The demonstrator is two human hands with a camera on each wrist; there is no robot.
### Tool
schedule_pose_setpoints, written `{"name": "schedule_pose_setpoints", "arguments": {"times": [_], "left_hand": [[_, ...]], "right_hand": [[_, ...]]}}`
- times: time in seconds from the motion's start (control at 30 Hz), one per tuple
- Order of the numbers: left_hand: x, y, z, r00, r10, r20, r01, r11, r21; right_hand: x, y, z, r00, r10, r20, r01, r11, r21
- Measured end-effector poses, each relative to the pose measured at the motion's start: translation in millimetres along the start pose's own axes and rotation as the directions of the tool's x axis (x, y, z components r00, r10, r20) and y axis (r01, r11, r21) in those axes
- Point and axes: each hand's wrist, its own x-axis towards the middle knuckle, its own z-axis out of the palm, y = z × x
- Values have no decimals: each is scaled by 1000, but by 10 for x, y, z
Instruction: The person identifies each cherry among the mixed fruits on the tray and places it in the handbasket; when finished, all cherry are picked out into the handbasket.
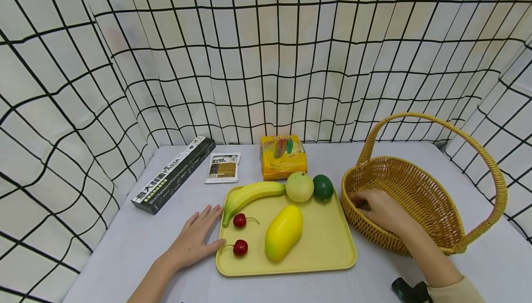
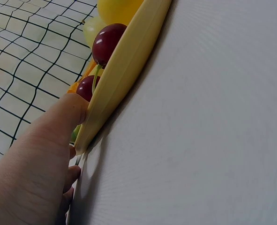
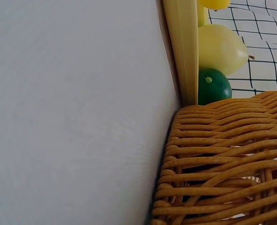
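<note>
Right hand [image 1: 380, 209] down inside the wicker basket [image 1: 374, 231], I see its fingers bent toward the near left wall, tips mostly hidden; whether they pinch anything, I cannot tell. From the right wrist camera I get only the weave, cut off at the right and bottom edges, and whatever shows through its gaps is too small for me to read.

On the other side I have the left hand [image 1: 193, 240] at the left edge of the yellow tray [image 1: 326, 247], fingers spread apart, thumb on the rim. In the left wrist view the other fingers are largely hidden behind the tray's edge, so I can't make out their tips.

Two cherries [image 1: 240, 247] lie on the tray near that hand; the rim masks part of the farther one in the wrist view. I also count a banana [image 1: 253, 194], a mango [image 1: 284, 233], a pale round fruit [image 1: 299, 186] and a dark green fruit [image 1: 323, 187] there. Behind them, a yellow packet [image 1: 284, 157] has its lower corner covered by the pale one. By the right sleeve [image 1: 455, 293], a dark object [image 1: 409, 290] is cropped by the bottom edge, and I can't identify it.
</note>
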Motion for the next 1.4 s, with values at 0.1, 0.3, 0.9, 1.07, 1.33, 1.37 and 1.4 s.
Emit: {"name": "schedule_pose_setpoints", "arguments": {"times": [0.1,0.3,0.9,1.07,1.33,1.37,1.4], "left_hand": [[-4,-1,4,1000,-2,0,2,1000,-4],[-1,-4,11,1000,2,-7,-2,1000,-2],[5,2,1,1000,4,-3,-5,1000,-11],[5,2,-7,1000,2,6,-1,1000,-11],[-3,9,-17,1000,1,5,-1,1000,-17],[-3,12,-19,1000,0,6,0,1000,-17],[-3,15,-21,1000,-1,8,2,1000,-16]], "right_hand": [[-1,-4,-2,1000,-2,-18,1,1000,-14],[2,-33,-38,998,9,-67,-11,999,-35],[17,-177,-95,977,27,-213,-32,999,-23],[20,-258,-111,966,22,-259,-28,999,-19],[55,-440,-109,944,-23,-329,22,1000,-4],[63,-465,-99,941,-42,-336,41,999,-10],[70,-492,-87,937,-62,-343,60,998,-16]]}}
